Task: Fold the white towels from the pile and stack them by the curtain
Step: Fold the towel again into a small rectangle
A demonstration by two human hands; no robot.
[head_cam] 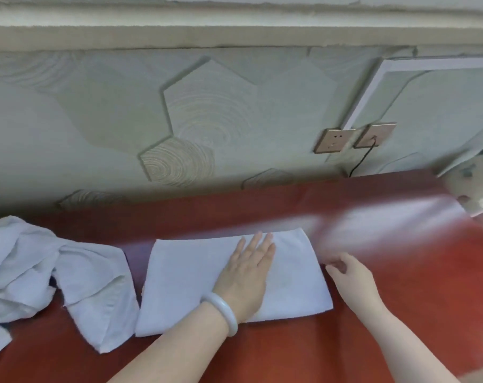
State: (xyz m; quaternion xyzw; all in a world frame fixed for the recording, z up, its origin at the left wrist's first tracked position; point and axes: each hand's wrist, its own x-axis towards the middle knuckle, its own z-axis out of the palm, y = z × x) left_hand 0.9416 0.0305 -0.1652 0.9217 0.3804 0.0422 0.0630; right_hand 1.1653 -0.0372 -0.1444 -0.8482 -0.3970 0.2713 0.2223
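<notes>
A: Lying flat on the red counter (373, 313), a folded white towel (185, 277) is sitting squarely in the middle of the head view.

B: And the hands?

A: The left hand (244, 277) is pressing palm-down on the towel's right half, its grip spread wide, fingers reaching toward the towel's far edge. A pale bangle (223, 310) is sitting on that wrist.

B: The right one?

A: The right hand (350, 277) is hovering just beside the towel's right edge, its grip curled with fingertips drawn together near that edge. I cannot tell whether it is actually pinching cloth.

B: Where is the pile lying?

A: The pile of unfolded towels (41, 272) is bunching up left of the folded towel, one loose piece nearly touching its left edge.

B: Anything beyond it?

A: A wall with hexagon wood-grain panels (193, 120) is rising behind the towel. Two metal socket plates (355, 136) are sitting up and to the right of it, a black cable (362, 161) hanging from one.
</notes>
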